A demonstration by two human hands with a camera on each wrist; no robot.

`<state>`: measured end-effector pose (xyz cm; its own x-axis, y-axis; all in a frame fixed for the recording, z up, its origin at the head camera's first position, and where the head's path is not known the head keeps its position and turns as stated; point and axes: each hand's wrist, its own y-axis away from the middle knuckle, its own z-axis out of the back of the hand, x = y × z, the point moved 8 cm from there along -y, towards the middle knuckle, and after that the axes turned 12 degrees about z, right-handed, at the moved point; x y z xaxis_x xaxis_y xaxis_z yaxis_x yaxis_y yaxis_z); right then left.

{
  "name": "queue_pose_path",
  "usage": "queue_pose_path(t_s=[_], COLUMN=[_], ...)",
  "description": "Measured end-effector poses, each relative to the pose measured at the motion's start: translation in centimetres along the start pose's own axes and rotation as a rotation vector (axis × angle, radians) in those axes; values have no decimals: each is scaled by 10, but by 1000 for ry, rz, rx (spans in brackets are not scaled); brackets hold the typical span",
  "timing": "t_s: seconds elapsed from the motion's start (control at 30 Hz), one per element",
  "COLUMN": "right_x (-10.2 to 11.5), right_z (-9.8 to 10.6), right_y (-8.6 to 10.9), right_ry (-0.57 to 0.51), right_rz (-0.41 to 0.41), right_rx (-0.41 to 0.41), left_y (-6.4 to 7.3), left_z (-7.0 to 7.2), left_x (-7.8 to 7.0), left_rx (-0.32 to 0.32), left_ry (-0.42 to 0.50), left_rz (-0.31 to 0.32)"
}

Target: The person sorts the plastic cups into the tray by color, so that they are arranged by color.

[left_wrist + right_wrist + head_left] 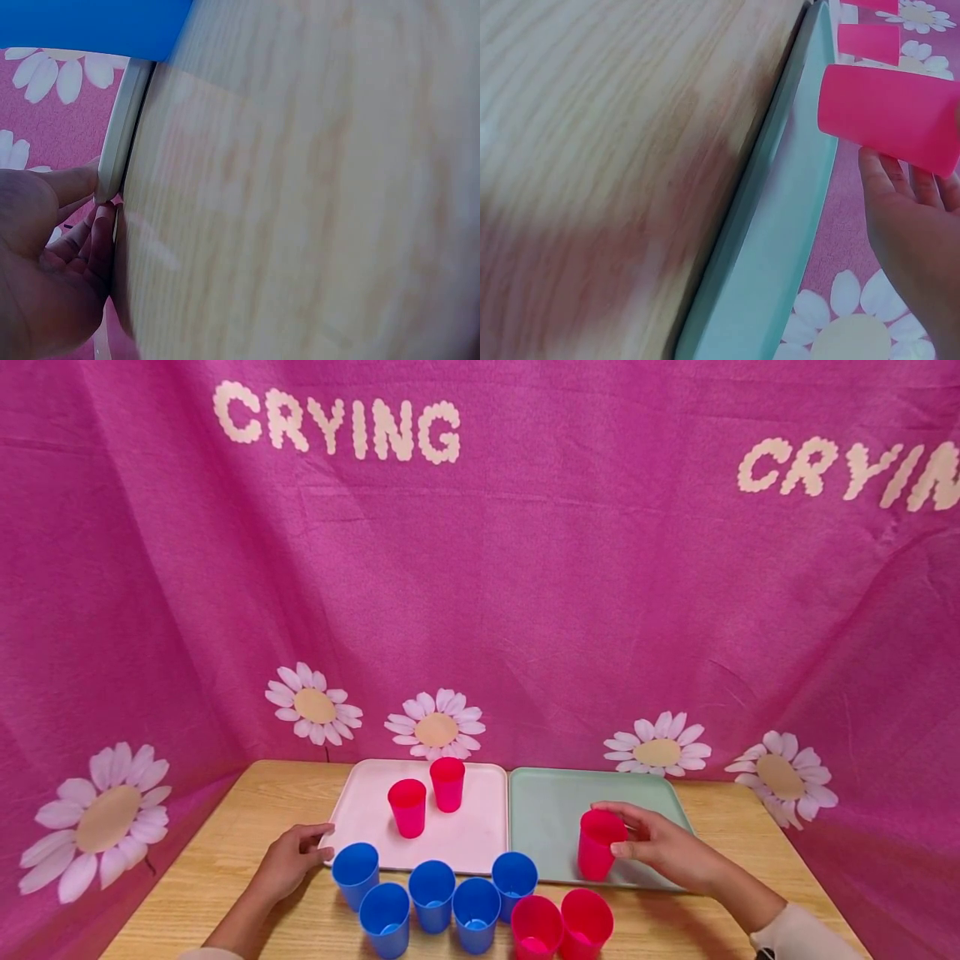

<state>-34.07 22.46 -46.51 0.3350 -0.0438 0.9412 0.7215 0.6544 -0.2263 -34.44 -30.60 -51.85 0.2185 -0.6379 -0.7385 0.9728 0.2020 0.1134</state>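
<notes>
My right hand (667,850) grips a red cup (596,847) near its rim, thumb on the near side, fingers behind. The cup is upright over the green tray (547,802), and in the right wrist view its base (840,101) overlaps the tray. At the pale pink tray's (360,810) near left corner, my left hand (288,864) pinches the edge; the left wrist view shows thumb and fingers on either side of the tray's rim (120,135). Two more red cups, one nearer (407,810) and one farther back (447,785), stand on the pink tray.
Several blue cups (431,893) stand in front of the pink tray, the leftmost (356,872) close to my left hand. Two red cups (587,927) stand at the front, right of the blue ones. Behind the wooden table (217,852) hangs a pink flowered cloth (480,610).
</notes>
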Motion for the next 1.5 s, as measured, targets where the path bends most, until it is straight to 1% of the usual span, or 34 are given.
queue_pose_path(t_s=[0.23,0.4,0.63,0.97,1.07,1.3,1.4,1.5], right_x=[0,0,-6,-13,-14,-14,-16,-18], right_z=[-1,-2,0,-1,-3,-6,-5,-5], right_y=[-15,-28,-46,-76,-85,-104,-110,-118], right_ry=[-17,-28,-8,-28,-41,-75,-78,-95], right_rz=[-14,-5,-50,-78,-84,-85,-107,-112], right_rx=[-24,-36,-59,-71,-77,-76,-88,-92], left_y=[1,1,0,0,2,4,3,2], left_z=[0,0,-2,-1,0,2,1,0], left_x=[-1,0,3,1,1,0,0,0], left_rx=[4,3,2,9,4,-24,-21,-16], left_ry=[9,18,5,9,4,7,7,10], left_rz=[1,0,16,22,18,-29,-29,-28])
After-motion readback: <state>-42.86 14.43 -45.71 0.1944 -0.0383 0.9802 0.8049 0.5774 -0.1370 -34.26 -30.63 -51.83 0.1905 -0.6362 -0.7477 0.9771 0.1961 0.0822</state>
